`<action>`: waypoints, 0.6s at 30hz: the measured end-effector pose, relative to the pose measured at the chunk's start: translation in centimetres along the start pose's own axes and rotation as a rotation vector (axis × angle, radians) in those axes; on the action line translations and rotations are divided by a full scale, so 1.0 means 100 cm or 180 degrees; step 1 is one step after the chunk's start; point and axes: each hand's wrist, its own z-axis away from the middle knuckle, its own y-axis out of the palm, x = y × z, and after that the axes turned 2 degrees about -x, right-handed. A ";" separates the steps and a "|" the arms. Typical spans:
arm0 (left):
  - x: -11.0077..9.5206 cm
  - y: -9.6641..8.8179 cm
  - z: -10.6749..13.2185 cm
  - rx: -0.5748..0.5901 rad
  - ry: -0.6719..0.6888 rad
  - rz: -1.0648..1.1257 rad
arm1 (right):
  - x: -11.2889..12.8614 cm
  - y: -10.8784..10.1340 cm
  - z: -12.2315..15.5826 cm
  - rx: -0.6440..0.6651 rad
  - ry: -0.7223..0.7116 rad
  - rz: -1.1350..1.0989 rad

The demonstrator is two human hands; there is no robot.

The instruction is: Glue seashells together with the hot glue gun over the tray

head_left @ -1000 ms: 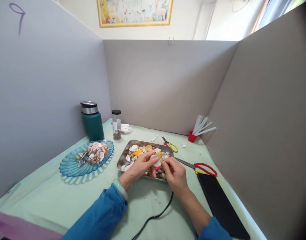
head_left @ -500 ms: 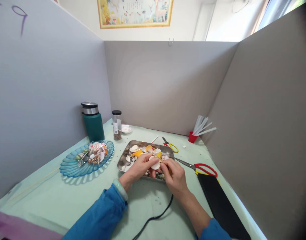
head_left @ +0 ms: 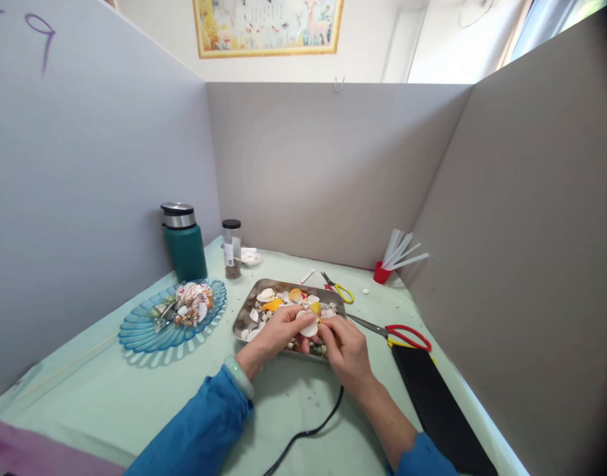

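Observation:
Over the front of a metal tray (head_left: 240, 320) full of shells, my left hand (head_left: 280, 330) pinches a white seashell (head_left: 309, 328) between thumb and fingers. My right hand (head_left: 348, 347) is closed at the shell's right side, its thumb and forefinger pressed together close to the shell's edge. Whether those fingertips grip the shell itself or something small beside it is hidden. A yellow piece (head_left: 315, 309) shows just above the fingertips. In the tray lie white shells, orange shells (head_left: 272, 305) and small dark ones.
Left stands a blue scalloped plate (head_left: 135, 328) with shell pieces, a green bottle (head_left: 185, 251) and a clear jar (head_left: 232, 248). Right are red-handled scissors (head_left: 407, 337), yellow-handled pliers (head_left: 343, 293), a red cup (head_left: 381, 273) of glue sticks and a black slab (head_left: 437, 403). A black cord (head_left: 308, 433) runs in front.
Almost nothing differs. Both hands stay over the tray with the white shell, and the view has shifted very slightly.

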 end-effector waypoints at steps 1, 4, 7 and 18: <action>0.000 0.001 0.000 -0.0010 0.0005 0.0001 | -0.001 0.000 0.000 -0.0030 0.0016 0.0007; -0.001 0.002 -0.001 -0.0038 -0.0019 0.0076 | -0.002 0.000 0.000 -0.0120 0.0073 0.0052; -0.001 0.002 -0.002 -0.0150 -0.0018 0.0116 | -0.004 0.000 0.000 -0.0154 0.0035 0.0129; 0.004 0.001 -0.006 -0.0440 0.0143 0.0428 | -0.002 0.001 0.001 -0.0107 -0.0087 0.0291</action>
